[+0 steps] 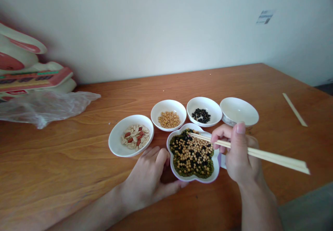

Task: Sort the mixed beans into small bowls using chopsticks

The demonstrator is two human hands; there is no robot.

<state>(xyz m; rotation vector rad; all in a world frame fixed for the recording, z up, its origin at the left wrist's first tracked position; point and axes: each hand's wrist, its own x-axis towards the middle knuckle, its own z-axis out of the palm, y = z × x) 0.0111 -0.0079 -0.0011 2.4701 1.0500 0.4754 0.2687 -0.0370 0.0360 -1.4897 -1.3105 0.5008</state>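
Note:
My right hand [240, 154] grips a pair of pale wooden chopsticks [278, 160]. Their tips rest among the beans near the top of a white flower-shaped bowl [216, 167] with a lilac outer edge. Inside it lie mixed soybeans [194, 147], black beans [179, 143] and small green beans [182, 170]. Against the bowl's left and lower side is my left hand [152, 173], fingers curled and thumb at the near rim. Behind stand a round bowl of peanuts [134, 137], one of soybeans [169, 119], one of black beans [201, 115], and a white bowl with nothing visible inside [239, 110].
A paper-wrapped chopstick packet or pale strip [295, 109] lies at the right of the wooden table [65, 175]. At the left are a crumpled clear plastic bag [59, 104] and a rabbit-shaped toy keyboard [33, 75]. A pale wall [161, 26] rises behind the table.

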